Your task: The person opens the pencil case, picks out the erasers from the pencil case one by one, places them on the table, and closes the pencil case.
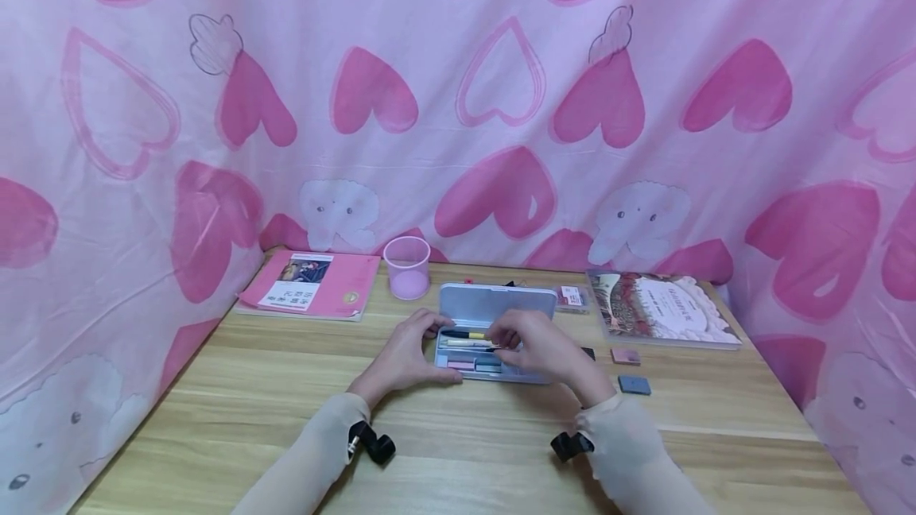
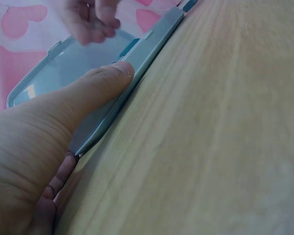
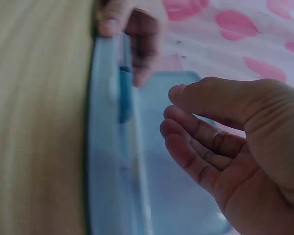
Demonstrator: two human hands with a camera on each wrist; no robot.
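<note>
A light blue pencil case (image 1: 494,304) lies on the table with its lid tipped back. Inside are a black and yellow pen (image 1: 463,334), a pale pen (image 1: 463,343) below it and small pinkish and bluish blocks at the front. My left hand (image 1: 404,352) grips the case's left end; in the left wrist view its thumb (image 2: 100,85) presses the front wall. Over the right part of the case hovers my right hand (image 1: 533,340), fingers loosely bent. Nothing shows between those fingertips (image 3: 179,147) in the right wrist view.
Right of the case lie a pink block (image 1: 626,356), a blue-grey block (image 1: 634,385) and a picture-covered book (image 1: 665,308). Behind it is a small clear pack (image 1: 572,298). A pink cup (image 1: 409,276) and a pink notebook (image 1: 343,276) stand back left. A heart-patterned curtain (image 1: 372,165) surrounds the table.
</note>
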